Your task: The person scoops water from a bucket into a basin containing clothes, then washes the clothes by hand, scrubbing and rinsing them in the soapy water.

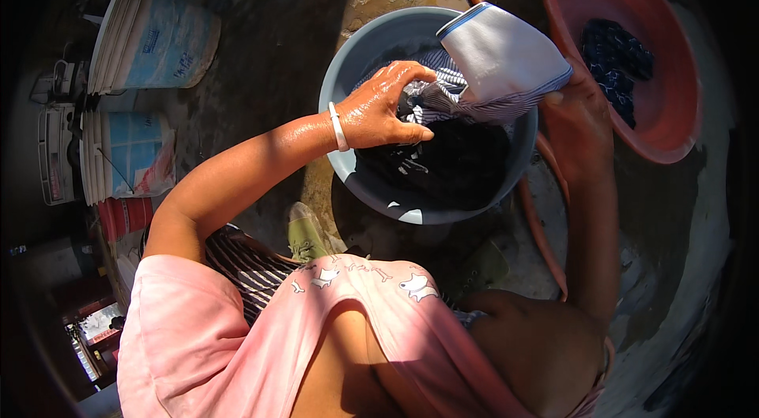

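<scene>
My right hand [572, 95] grips one corner of a white cloth piece with blue edging [504, 50], raised over the right side of a grey-blue plastic basin [338, 86]. Blue-and-white striped fabric [504, 107] hangs below that piece and runs down into the basin. My left hand [388, 107], wet and with a white bangle at the wrist, is over the basin's left part, thumb and fingers spread around bunched striped fabric; whether it touches the fabric I cannot tell. Dark wet cloth [453, 166] lies in the lower part of the basin.
A red plastic basin [670, 121] with a dark blue patterned cloth [616, 65] stands at the upper right. An orange-brown hose [542, 228] runs along the wet ground beside the grey-blue basin. Blue-and-white buckets [160, 41] and a red container [124, 216] are at the left.
</scene>
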`<state>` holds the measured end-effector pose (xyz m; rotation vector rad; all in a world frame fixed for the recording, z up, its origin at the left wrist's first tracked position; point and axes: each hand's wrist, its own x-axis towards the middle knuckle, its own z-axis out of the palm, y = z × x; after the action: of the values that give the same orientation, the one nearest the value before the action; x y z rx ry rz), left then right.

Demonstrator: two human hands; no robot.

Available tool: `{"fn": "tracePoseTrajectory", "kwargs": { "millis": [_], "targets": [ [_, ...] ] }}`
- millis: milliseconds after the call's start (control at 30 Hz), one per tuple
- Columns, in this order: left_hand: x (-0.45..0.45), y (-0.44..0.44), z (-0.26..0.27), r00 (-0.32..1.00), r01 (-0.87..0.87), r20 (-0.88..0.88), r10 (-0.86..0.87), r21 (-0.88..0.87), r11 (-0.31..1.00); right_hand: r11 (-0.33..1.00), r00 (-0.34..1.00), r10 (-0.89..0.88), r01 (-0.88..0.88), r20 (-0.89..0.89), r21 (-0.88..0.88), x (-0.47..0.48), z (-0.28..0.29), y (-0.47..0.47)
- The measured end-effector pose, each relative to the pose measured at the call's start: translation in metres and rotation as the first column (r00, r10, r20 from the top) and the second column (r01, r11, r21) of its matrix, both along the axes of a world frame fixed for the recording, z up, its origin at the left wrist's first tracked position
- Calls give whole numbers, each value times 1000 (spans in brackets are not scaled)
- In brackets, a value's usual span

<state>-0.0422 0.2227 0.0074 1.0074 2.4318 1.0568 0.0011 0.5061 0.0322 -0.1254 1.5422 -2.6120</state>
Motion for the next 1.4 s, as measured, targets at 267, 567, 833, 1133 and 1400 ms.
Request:
{"fn": "tracePoseTrajectory", "kwargs": {
  "millis": [267,567,833,1133,1400],
  "targets": [
    [0,36,-33,959,-118,269,90,87,989,999,983,-6,-4,-183,-54,4,44,0],
    [-48,23,51,881,-319,462,99,426,847,979,976,-162,177,144,-103,5,-2,27],
    [-46,24,66,902,6,431,37,-99,995,954,929,-299,292,220,61,0,4,33],
    [-34,23,-24,996,91,35,-85,-259,962,956,982,-128,159,-140,245,13,41,10],
    [-26,65,-93,962,-87,267,54,112,990,993,919,29,17,-393,114,11,47,3]
  ]
}}
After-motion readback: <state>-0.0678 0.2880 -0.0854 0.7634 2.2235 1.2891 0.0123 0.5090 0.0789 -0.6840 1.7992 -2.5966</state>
